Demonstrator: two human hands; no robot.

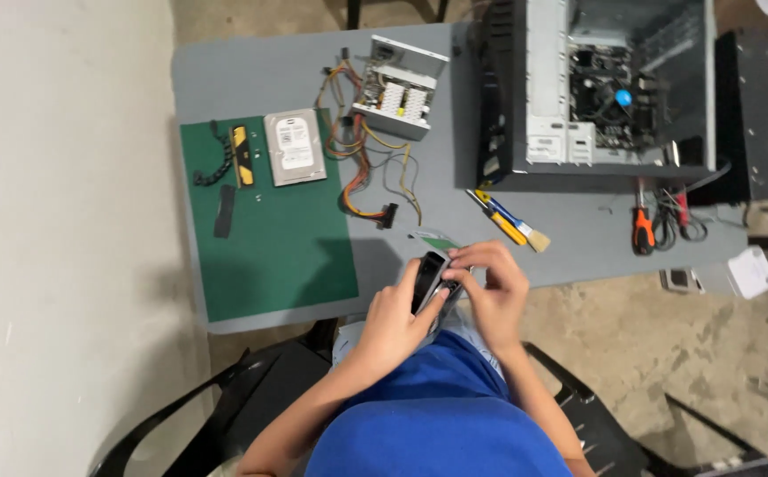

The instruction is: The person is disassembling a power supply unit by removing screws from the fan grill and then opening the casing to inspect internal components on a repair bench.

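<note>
Hands busy on small black-and-grey part (431, 281) held over table's (455, 190) near edge: left hand (395, 320) cups it from below, right hand (493, 284) pinches its top, likely mid-inspection; next wants steady grip while turning it.

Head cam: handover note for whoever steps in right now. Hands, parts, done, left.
Left hand: grip closed on the small black and grey component, held over the near table edge.
Right hand: fingers on the same component from above and the right side.
On the green mat: hard drive, a yellow and black part, a flat black strip.
On the grey table: power supply with loose cables, open PC case lying on its side, brush, orange-handled screwdriver.
Done: drive and power supply are out of the case.
Left: motherboard remains in the case; component remains in hand.
</note>
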